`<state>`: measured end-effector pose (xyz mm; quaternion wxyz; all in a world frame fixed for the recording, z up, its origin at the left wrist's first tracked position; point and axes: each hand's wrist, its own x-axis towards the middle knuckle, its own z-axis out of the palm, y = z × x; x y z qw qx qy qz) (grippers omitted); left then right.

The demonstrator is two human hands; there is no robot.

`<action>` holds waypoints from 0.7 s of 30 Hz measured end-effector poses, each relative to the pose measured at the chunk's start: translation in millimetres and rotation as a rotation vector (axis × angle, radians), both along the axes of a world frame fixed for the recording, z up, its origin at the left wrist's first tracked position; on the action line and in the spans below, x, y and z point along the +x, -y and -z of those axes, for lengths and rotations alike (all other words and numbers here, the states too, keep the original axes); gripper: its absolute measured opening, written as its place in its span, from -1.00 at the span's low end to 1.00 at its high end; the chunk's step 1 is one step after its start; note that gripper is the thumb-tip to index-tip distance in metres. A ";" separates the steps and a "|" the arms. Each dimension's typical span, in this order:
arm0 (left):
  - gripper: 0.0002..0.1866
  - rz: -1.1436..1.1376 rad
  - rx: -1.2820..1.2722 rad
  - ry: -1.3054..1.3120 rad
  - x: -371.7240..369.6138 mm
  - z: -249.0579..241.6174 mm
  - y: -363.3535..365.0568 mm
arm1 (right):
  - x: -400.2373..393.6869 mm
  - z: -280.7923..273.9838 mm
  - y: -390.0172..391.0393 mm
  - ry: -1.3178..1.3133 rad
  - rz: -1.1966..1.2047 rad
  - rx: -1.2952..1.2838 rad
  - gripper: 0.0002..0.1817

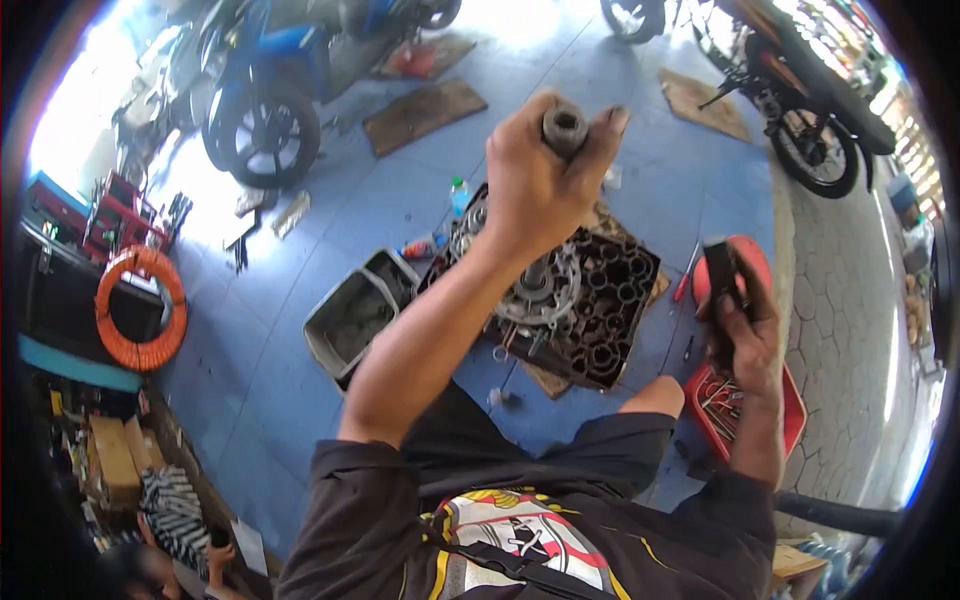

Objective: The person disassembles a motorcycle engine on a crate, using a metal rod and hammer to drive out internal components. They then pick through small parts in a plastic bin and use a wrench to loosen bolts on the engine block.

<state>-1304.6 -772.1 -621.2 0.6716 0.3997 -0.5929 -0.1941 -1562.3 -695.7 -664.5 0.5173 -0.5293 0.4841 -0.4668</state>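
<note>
My left hand [540, 175] is raised over the engine parts, its fingers wrapped round a grey metal cylinder [565, 130] with a dark hole in its end. On the right, my right hand [748, 335] grips a dark, long object [722, 285] whose exact kind I cannot make out, in front of a red round container [752, 262]. Between and below the hands lies an engine casing [540, 290] with a round metal housing. Beside it is a dark tray [640, 270] with round openings, partly bearing metal pieces. My left forearm hides part of the casing.
A grey divided bin [325, 335] stands left of the casing. A red tray [795, 405] of tools is at the lower right. Motorcycles [262, 125] and wooden boards [425, 115] are farther off. An orange ring [108, 325] is at the left. Another person's hand [220, 550] shows lower left.
</note>
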 end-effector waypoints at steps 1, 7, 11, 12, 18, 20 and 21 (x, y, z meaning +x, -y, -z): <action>-0.61 0.026 -0.038 0.006 -0.6 -1.8 0.3 | 15.9 -31.8 0.0 0.034 -0.043 -0.150 -0.45; -0.66 0.059 0.104 -0.047 1.4 5.7 2.0 | 84.9 -135.5 45.6 -0.613 -0.260 -0.841 -0.47; -0.79 0.079 0.087 -0.009 4.0 6.4 -5.4 | 119.4 -165.0 48.3 -0.681 -0.219 -0.969 -0.47; -0.75 0.069 0.069 -0.006 2.9 5.9 -5.4 | 127.5 -165.2 46.9 -0.534 -0.173 -0.964 -0.49; -0.77 0.050 0.073 0.032 1.2 9.8 -1.0 | 126.2 -166.3 57.1 -1.022 -0.375 -0.857 -0.56; -0.74 0.064 0.032 -0.010 0.0 12.1 3.2 | 106.0 -208.0 64.5 -1.261 -0.174 -1.214 -0.58; -0.74 0.063 0.038 -0.016 0.8 12.6 3.1 | 75.6 -230.4 73.4 -1.532 -0.012 -1.580 -0.60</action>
